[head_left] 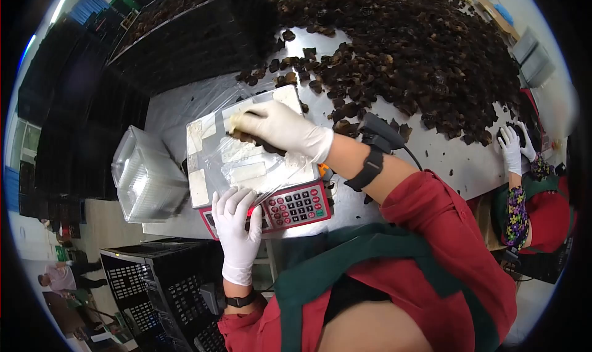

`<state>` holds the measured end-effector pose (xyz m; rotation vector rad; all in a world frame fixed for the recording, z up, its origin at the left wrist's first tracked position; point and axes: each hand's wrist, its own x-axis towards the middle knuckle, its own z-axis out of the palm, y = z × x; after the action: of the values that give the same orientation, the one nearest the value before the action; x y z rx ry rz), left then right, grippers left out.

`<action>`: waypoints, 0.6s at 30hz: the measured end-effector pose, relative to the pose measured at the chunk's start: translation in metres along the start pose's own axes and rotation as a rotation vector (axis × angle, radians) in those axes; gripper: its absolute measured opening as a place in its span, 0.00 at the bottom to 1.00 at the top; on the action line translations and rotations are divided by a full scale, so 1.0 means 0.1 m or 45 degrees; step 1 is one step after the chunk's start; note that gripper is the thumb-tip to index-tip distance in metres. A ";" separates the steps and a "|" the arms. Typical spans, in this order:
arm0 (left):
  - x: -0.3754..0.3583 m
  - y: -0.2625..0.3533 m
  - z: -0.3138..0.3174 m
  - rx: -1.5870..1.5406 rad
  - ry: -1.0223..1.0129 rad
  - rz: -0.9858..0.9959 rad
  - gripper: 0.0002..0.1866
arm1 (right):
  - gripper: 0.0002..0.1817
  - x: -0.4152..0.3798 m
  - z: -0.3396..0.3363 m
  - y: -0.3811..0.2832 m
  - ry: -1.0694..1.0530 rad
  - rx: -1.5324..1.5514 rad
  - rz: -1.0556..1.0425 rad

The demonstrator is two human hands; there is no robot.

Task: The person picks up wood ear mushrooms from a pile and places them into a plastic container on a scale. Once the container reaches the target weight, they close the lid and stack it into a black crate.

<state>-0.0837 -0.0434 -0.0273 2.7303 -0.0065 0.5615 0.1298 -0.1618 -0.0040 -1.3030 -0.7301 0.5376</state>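
Note:
A weighing scale (299,205) with a red and white keypad stands on the metal table, its platform patched with white tape. Clear plastic (213,151), thin and tray-like, lies over the platform. Above it, my gloved right hand (271,127) is closed around dark dried pieces (266,144), which show beneath the fingers. My gloved left hand (236,219) rests at the scale's near edge, over part of the display. Its fingers are extended with the thumb apart, the fingertips right at the near edge of the clear plastic.
Stacked clear plastic trays (151,179) stand left of the scale. A large heap of dark dried pieces (425,62) spreads over the table (431,151). Black crates (185,56) rise at the back left, another crate (148,284) below. A co-worker's gloved hands (512,145) work at right.

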 end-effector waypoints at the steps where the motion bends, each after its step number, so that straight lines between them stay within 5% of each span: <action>1: 0.02 0.01 -0.01 -0.008 -0.001 0.013 0.15 | 0.20 0.03 0.10 0.07 0.024 -0.205 -0.151; 8: 0.40 0.08 -0.17 0.051 0.424 0.044 0.19 | 0.28 0.10 0.24 0.24 -0.192 0.470 0.369; 18: 0.85 0.03 -0.02 0.337 0.539 0.158 0.17 | 0.23 0.08 0.16 0.27 -0.131 0.314 0.315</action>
<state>-0.0060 -0.0403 0.0081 2.8134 0.0043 1.2455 0.1243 -0.1397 -0.0277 -1.1465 -0.5683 0.8723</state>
